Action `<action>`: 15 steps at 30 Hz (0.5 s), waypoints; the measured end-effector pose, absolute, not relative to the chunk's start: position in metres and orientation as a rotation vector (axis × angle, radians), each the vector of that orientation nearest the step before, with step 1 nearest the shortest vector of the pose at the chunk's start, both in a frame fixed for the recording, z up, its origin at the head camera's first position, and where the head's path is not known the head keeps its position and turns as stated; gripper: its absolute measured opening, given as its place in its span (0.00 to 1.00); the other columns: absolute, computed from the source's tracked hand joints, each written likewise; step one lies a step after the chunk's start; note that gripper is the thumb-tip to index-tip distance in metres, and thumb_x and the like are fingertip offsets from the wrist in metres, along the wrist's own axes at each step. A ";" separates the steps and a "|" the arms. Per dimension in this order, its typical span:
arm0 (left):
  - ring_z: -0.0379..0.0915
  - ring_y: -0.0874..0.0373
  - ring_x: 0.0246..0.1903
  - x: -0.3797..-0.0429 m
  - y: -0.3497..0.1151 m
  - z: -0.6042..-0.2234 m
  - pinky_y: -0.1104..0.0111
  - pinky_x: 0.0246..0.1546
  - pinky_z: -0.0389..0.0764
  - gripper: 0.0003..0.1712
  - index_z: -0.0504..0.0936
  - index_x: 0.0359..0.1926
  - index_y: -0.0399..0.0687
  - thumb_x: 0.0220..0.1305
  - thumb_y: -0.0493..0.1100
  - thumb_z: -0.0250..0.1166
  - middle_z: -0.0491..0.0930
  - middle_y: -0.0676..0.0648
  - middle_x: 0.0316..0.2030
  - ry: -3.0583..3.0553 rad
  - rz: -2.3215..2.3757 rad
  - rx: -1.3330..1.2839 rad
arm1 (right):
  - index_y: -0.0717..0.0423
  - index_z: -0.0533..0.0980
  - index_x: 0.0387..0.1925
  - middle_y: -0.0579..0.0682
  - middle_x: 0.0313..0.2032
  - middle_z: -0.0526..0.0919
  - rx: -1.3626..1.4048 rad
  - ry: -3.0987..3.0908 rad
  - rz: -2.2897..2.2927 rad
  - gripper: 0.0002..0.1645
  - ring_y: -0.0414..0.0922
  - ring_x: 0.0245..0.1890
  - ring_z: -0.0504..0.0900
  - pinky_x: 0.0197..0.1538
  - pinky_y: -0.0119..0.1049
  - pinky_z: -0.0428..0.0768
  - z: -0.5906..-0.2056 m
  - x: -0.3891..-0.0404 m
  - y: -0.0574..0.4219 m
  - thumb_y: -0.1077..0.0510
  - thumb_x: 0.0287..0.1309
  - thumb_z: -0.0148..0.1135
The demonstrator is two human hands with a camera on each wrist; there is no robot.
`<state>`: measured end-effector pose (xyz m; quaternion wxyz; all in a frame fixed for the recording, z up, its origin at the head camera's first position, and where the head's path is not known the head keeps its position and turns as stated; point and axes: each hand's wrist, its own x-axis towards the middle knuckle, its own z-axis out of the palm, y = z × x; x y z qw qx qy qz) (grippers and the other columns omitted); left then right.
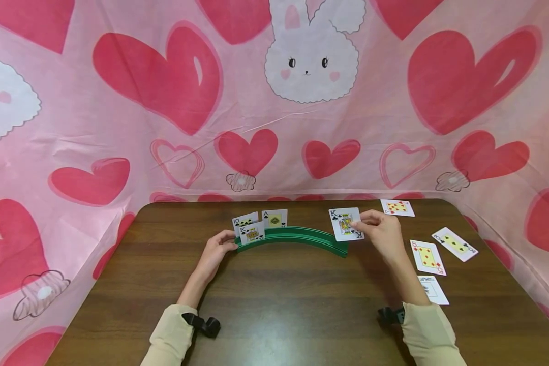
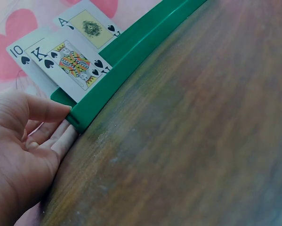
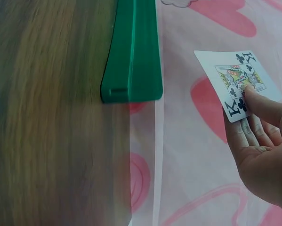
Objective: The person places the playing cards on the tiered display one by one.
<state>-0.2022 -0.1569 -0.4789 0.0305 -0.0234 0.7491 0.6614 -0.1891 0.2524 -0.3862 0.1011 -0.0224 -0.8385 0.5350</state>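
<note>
A curved green card holder (image 1: 293, 234) lies on the wooden table. At its left end my left hand (image 1: 214, 254) pinches the tip between thumb and fingers. Slotted upright near that end are a king of spades (image 2: 70, 66), a ten of spades (image 2: 19, 59) partly hidden behind it, and an ace of spades (image 2: 90, 27) in the back groove. My right hand (image 1: 382, 235) holds a king of clubs (image 3: 239, 84) face toward me, thumb on its front and fingers behind. That card is raised just above the holder's right end, apart from it in the right wrist view.
Face-up on the table's right side lie a red seven (image 1: 397, 208), a black three (image 1: 455, 244), a five of diamonds (image 1: 428, 257) and a card (image 1: 434, 291) partly hidden by my right forearm. A pink heart-patterned cloth (image 1: 256, 112) hangs behind the table (image 1: 279, 305).
</note>
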 end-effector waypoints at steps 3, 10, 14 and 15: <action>0.76 0.57 0.49 -0.202 -0.157 -0.480 0.72 0.46 0.75 0.14 0.80 0.53 0.29 0.67 0.28 0.61 0.80 0.37 0.54 2.313 2.039 -0.066 | 0.74 0.83 0.42 0.55 0.33 0.89 -0.044 -2.450 1.625 0.19 0.34 0.28 0.82 0.31 0.33 0.79 -0.386 -0.191 0.247 0.61 0.58 0.76; 0.77 0.57 0.49 -0.202 -0.157 -0.480 0.72 0.47 0.74 0.14 0.80 0.53 0.30 0.67 0.28 0.60 0.80 0.36 0.55 2.296 2.060 -0.056 | 0.75 0.83 0.41 0.51 0.30 0.89 -0.024 -2.420 1.681 0.17 0.33 0.28 0.82 0.32 0.33 0.78 -0.388 -0.196 0.236 0.63 0.57 0.76; 0.77 0.57 0.49 -0.202 -0.157 -0.480 0.72 0.47 0.75 0.14 0.80 0.53 0.29 0.67 0.28 0.60 0.80 0.35 0.55 2.296 2.062 -0.053 | 0.74 0.83 0.41 0.51 0.31 0.89 -0.029 -2.415 1.691 0.17 0.34 0.30 0.82 0.33 0.32 0.76 -0.387 -0.198 0.231 0.62 0.58 0.76; 0.77 0.57 0.48 -0.202 -0.157 -0.481 0.72 0.47 0.75 0.14 0.80 0.52 0.29 0.67 0.28 0.60 0.80 0.35 0.55 2.294 2.065 -0.057 | 0.73 0.83 0.41 0.51 0.31 0.89 -0.028 -2.416 1.689 0.17 0.35 0.30 0.81 0.33 0.31 0.75 -0.386 -0.198 0.230 0.62 0.57 0.76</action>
